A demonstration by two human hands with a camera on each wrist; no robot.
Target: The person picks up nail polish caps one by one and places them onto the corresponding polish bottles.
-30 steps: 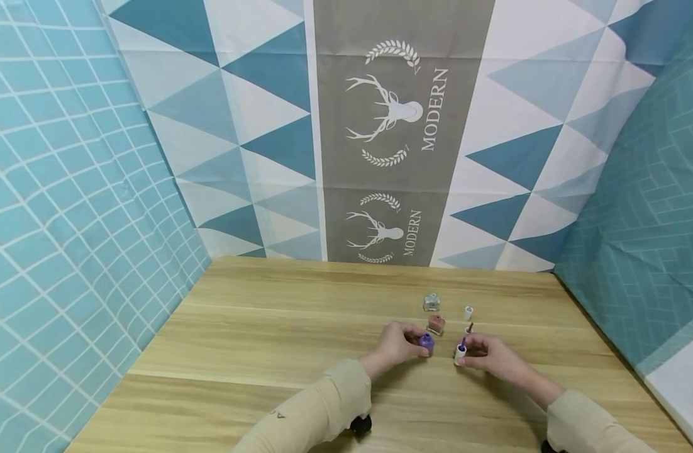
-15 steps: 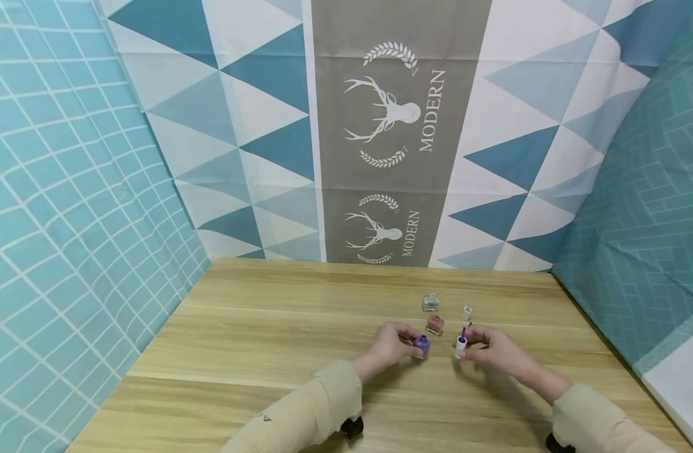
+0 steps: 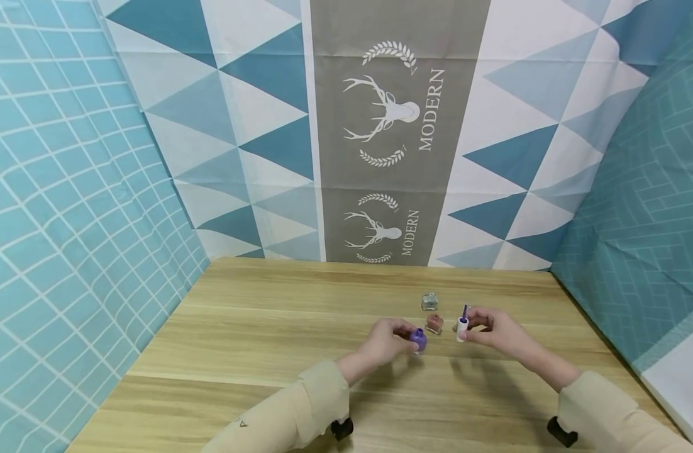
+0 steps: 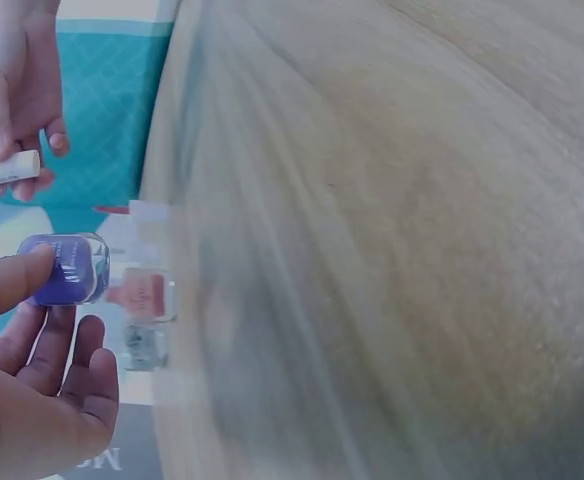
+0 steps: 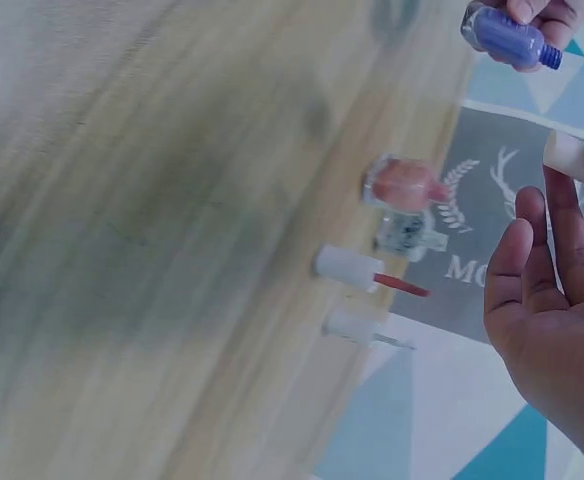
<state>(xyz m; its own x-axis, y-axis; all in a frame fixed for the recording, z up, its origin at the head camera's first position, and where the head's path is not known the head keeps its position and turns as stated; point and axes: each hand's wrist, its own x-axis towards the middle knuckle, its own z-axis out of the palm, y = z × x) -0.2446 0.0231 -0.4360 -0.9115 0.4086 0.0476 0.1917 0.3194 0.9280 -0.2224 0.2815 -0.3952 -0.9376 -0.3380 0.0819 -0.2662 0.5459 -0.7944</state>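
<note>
My left hand (image 3: pixel 385 343) pinches an uncapped purple nail polish bottle (image 3: pixel 419 340) between thumb and fingers, held above the table. To its right, my right hand (image 3: pixel 499 330) grips a white nail polish cap (image 3: pixel 462 329) whose purple brush (image 3: pixel 465 312) points upward. Bottle and cap are apart. Behind them stands an open reddish-pink nail polish bottle (image 3: pixel 434 324), and farther back a silvery glitter one (image 3: pixel 429 301). In the right wrist view, a white cap with a red brush (image 5: pixel 348 268) and a paler brush cap (image 5: pixel 354 328) stand on the table; in the head view my right hand largely hides them.
The wooden table (image 3: pixel 267 340) reaches back to a patterned cloth (image 3: pixel 375 126) hanging behind it. Blue grid cloth (image 3: pixel 58 189) borders the left side, and teal cloth (image 3: pixel 646 207) the right.
Both hands have lifted. The left has drifted left with the purple bottle, and the right has moved up and farther back with the white cap, now covering the standing caps in the head view.
</note>
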